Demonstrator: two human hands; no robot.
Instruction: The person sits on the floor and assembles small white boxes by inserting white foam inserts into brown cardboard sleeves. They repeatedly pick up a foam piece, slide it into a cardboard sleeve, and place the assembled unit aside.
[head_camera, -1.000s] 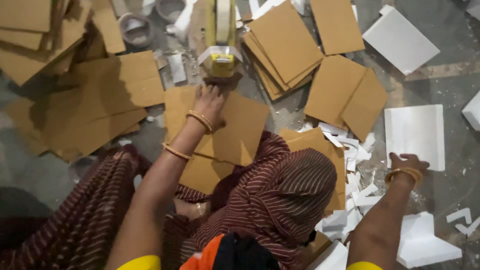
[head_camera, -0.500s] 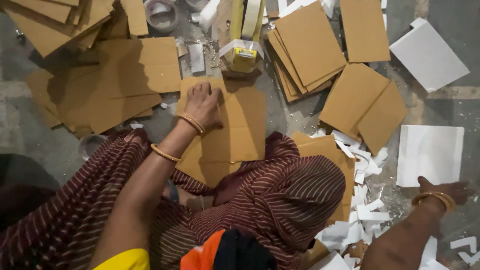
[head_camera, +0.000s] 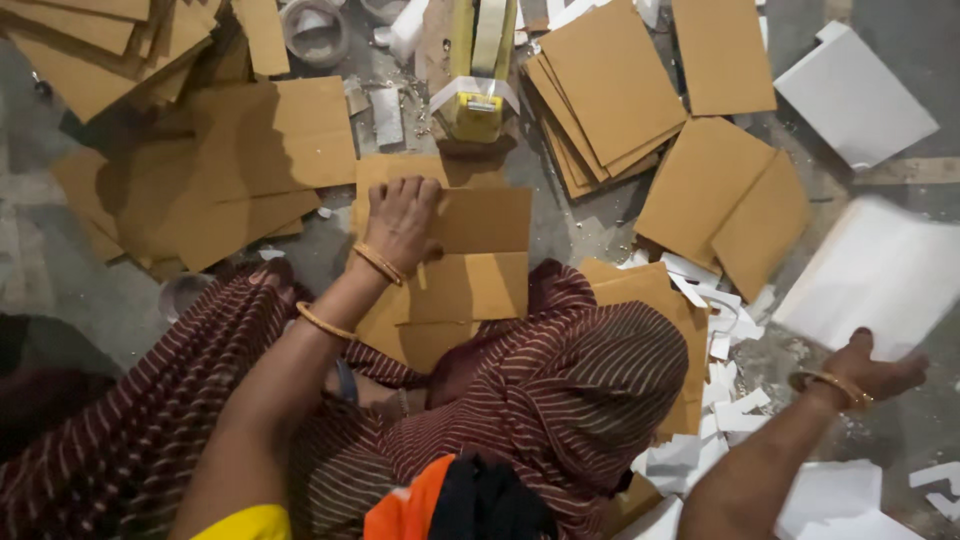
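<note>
Left hand (head_camera: 402, 222): flat, fingers spread, pressing on cardboard (head_camera: 470, 255)
Right hand (head_camera: 872, 372): fingers closed on blurred white sheet (head_camera: 880, 275)

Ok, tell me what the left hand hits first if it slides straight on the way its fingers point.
Probably the yellow tape dispenser: the left hand lies flat on brown cardboard, fingers aimed roughly toward it.

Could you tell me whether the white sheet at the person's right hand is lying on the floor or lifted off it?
Lifted, it seems. The right hand grips the white sheet by its near edge, and the sheet is motion-blurred, unlike the sharp white board lying flat beyond it.
</note>
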